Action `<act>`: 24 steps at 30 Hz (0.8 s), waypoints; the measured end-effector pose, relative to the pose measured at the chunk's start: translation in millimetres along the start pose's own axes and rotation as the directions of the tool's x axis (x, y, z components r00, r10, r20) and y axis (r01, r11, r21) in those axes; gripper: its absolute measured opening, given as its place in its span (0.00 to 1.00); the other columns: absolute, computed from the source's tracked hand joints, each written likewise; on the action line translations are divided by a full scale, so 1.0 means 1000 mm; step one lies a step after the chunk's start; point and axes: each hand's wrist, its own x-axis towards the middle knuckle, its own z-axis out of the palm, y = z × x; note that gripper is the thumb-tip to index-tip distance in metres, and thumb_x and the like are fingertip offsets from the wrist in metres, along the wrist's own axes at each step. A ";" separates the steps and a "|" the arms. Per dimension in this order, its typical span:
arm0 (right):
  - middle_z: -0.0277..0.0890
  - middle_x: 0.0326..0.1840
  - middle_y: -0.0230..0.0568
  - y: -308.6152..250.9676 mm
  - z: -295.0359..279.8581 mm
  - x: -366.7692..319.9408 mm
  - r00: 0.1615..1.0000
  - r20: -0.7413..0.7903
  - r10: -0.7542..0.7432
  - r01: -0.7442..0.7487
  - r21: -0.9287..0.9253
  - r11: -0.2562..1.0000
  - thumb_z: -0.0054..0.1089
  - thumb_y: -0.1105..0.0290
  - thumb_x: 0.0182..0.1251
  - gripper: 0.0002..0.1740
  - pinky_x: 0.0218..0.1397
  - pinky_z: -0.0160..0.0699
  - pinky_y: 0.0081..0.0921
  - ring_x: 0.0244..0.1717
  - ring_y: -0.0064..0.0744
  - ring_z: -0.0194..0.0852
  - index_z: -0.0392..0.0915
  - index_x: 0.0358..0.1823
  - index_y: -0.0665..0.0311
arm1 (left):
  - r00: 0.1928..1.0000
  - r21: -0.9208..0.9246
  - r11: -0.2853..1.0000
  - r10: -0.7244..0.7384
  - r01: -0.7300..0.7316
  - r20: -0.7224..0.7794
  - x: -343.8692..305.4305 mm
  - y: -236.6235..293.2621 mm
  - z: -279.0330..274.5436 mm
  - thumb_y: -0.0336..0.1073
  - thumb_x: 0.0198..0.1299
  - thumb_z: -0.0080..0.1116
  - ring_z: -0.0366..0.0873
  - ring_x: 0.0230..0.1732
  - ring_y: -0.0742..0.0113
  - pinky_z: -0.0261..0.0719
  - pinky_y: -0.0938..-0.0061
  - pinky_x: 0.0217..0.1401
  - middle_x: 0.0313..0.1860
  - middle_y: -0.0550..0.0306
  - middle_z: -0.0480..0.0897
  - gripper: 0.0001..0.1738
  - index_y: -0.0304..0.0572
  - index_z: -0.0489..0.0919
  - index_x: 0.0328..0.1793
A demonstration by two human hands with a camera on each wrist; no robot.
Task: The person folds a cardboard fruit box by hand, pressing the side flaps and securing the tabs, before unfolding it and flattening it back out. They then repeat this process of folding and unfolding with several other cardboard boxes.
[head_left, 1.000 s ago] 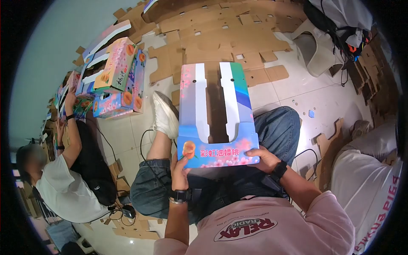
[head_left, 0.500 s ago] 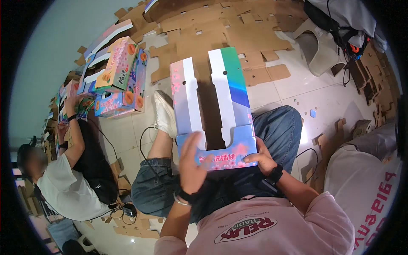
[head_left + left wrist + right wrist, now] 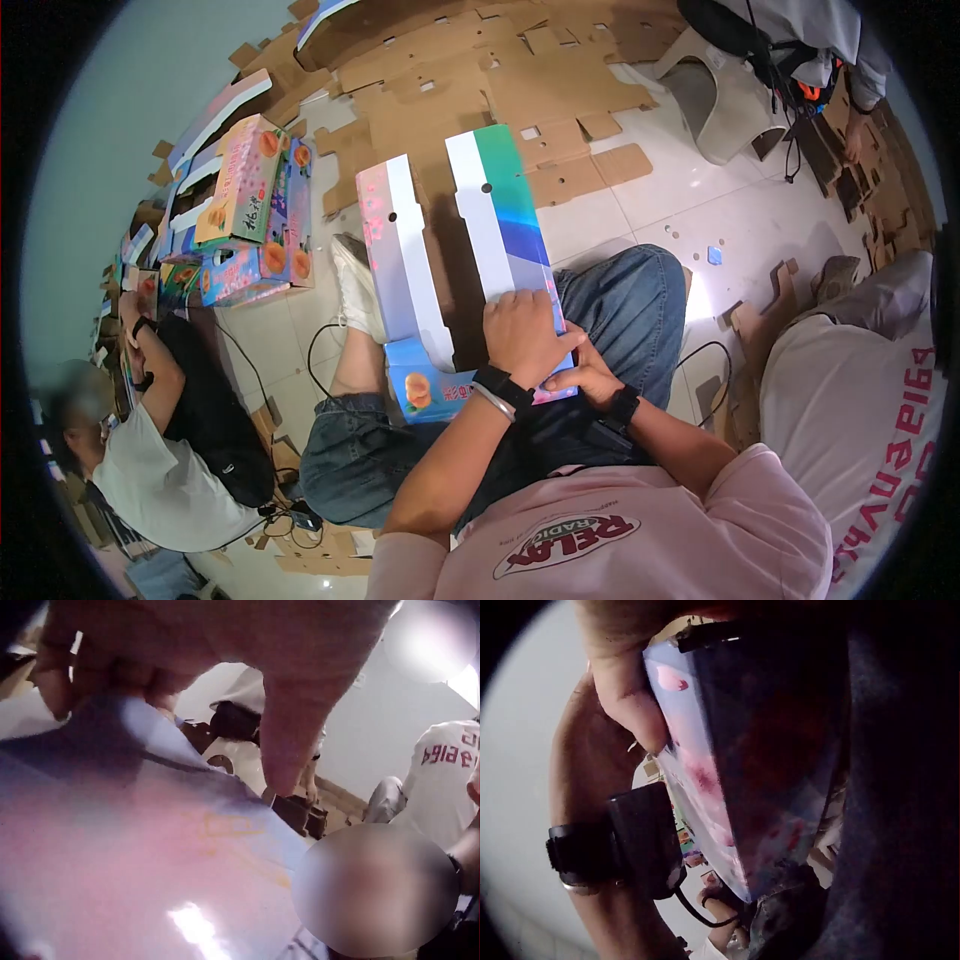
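A colourful cardboard box [image 3: 384, 255], with peach pictures and a long open slot along its top, lies tilted across the person's lap. At its near right corner, the left hand [image 3: 522, 335] lies over the flap with bent fingers. The left wrist view shows the left hand [image 3: 217, 637] with fingers hooked over the edge of the box [image 3: 135, 847], thumb pointing down. The right hand [image 3: 592, 376] grips the same corner from the right, thumb on the front panel. In the right wrist view the right hand's thumb [image 3: 630, 705] presses the box's printed side [image 3: 701, 776].
Stacked printed boxes [image 3: 250, 185] stand at the left, near a seated person [image 3: 165, 460]. Flattened brown cardboard [image 3: 430, 110] covers the floor ahead. A pale stool [image 3: 720, 100] stands back right. Another person in a white shirt [image 3: 840, 400] sits at the right; black cables lie on both sides.
The left hand has left the box's near left corner and crossed to the near right one, beside the right hand. The box has shifted left in view and turned slightly.
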 end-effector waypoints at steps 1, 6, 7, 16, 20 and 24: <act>0.68 0.60 0.41 0.000 0.000 0.001 1.000 0.015 0.012 -0.012 0.019 1.000 0.73 0.78 0.38 0.55 0.69 0.62 0.29 0.64 0.35 0.65 0.52 0.72 0.68 | 0.998 0.026 0.999 -0.023 0.021 0.063 0.003 0.002 -0.001 0.53 0.39 0.72 0.79 0.41 0.49 0.72 0.57 0.45 0.34 0.50 0.82 0.26 0.40 0.80 0.36; 0.66 0.62 0.42 0.014 -0.008 0.003 1.000 -0.013 -0.016 0.015 -0.068 0.998 0.74 0.78 0.38 0.58 0.71 0.59 0.30 0.66 0.36 0.62 0.49 0.73 0.68 | 0.978 0.079 0.994 -0.085 0.071 0.189 0.014 0.003 0.015 0.50 0.39 0.71 0.81 0.37 0.50 0.72 0.57 0.43 0.29 0.48 0.84 0.19 0.42 0.82 0.25; 0.65 0.62 0.42 0.013 -0.008 0.003 1.000 -0.010 0.007 -0.008 -0.077 0.997 0.74 0.78 0.38 0.58 0.71 0.58 0.30 0.67 0.36 0.61 0.48 0.74 0.68 | 0.983 0.055 0.996 -0.085 0.077 0.160 0.014 0.003 0.016 0.48 0.39 0.70 0.81 0.37 0.49 0.72 0.56 0.43 0.29 0.47 0.84 0.17 0.41 0.82 0.25; 0.65 0.65 0.41 0.007 -0.006 0.002 0.998 0.062 0.031 -0.029 -0.035 0.999 0.70 0.80 0.36 0.62 0.71 0.58 0.29 0.67 0.35 0.60 0.45 0.77 0.64 | 0.994 -0.181 0.983 -0.037 0.019 -0.098 -0.002 -0.004 0.033 0.40 0.37 0.69 0.78 0.37 0.46 0.67 0.55 0.45 0.30 0.47 0.82 0.13 0.40 0.81 0.26; 0.65 0.65 0.40 0.008 -0.007 0.003 0.994 0.104 -0.031 0.039 -0.073 0.997 0.69 0.82 0.36 0.62 0.69 0.61 0.28 0.67 0.34 0.61 0.45 0.78 0.64 | 0.988 -0.227 0.974 -0.034 -0.001 -0.149 -0.009 -0.006 0.035 0.38 0.36 0.68 0.77 0.37 0.47 0.67 0.55 0.45 0.30 0.49 0.81 0.12 0.41 0.80 0.25; 0.68 0.60 0.37 0.000 -0.003 -0.001 0.990 0.143 0.003 0.002 -0.032 0.999 0.68 0.84 0.36 0.58 0.66 0.65 0.26 0.62 0.31 0.65 0.49 0.75 0.64 | 0.976 -0.378 0.921 0.008 -0.093 -0.220 -0.012 -0.008 0.039 0.38 0.35 0.69 0.76 0.35 0.47 0.67 0.57 0.45 0.29 0.51 0.80 0.12 0.42 0.79 0.25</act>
